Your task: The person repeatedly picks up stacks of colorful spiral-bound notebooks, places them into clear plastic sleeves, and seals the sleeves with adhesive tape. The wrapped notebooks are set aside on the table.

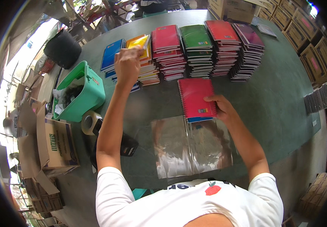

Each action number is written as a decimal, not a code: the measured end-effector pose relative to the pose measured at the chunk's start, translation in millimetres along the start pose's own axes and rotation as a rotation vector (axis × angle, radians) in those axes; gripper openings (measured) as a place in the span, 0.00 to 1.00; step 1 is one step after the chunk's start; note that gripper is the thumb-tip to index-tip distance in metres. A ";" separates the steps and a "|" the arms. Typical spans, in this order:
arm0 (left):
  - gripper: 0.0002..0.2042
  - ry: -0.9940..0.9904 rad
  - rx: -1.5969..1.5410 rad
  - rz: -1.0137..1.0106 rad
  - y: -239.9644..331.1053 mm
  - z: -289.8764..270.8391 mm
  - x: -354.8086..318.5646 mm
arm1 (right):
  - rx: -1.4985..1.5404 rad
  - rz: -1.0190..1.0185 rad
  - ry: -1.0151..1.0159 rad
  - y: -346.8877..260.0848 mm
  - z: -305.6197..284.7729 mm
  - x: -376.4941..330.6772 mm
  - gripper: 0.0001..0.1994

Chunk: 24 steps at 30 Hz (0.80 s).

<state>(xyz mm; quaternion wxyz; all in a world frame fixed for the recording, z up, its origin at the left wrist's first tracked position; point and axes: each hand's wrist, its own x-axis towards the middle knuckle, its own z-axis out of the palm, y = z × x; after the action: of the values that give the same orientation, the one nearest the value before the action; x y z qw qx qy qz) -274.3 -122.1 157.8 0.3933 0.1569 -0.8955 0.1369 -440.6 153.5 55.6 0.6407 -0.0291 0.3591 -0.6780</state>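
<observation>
My left hand (127, 65) is raised over the yellow notebook stack (147, 70) and grips a yellow spiral notebook (140, 41) by its edge. My right hand (221, 107) rests on a red spiral notebook (195, 97) that lies on a small pile in front of me, with a blue notebook (199, 119) showing under it. Clear plastic sleeves (190, 145) lie flat on the green table (277, 87) just below that pile. Behind, stacks of spiral notebooks stand in a row: blue (111, 56), pink-red (167, 51), green (196, 47), red (224, 43) and purple (248, 49).
A green plastic bin (91, 92) with scraps stands at the left, a roll of tape (89, 122) and a dark object (127, 145) beside it. An open cardboard box (55, 145) sits at the lower left. Stacked cartons (303, 34) line the right side. A black bucket (62, 48) stands far left.
</observation>
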 end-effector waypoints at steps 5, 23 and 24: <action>0.13 -0.166 -0.245 0.441 131.8 -24.0 -1.7 | 0.228 -0.006 -0.125 -15.9 8.9 -12.1 0.21; 0.10 -0.344 -0.509 0.456 248.7 24.7 32.1 | 0.136 -0.150 -0.024 -41.3 -90.0 -71.6 0.22; 0.13 -0.096 -0.426 0.381 243.1 46.4 58.8 | 0.092 -0.131 0.008 -43.2 -83.9 -76.3 0.22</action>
<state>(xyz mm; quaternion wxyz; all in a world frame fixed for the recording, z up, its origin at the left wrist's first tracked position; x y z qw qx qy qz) -437.2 72.6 141.8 0.3419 -0.0939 -0.9350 0.0098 -505.6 255.7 48.1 0.5941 -0.0203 0.3276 -0.7344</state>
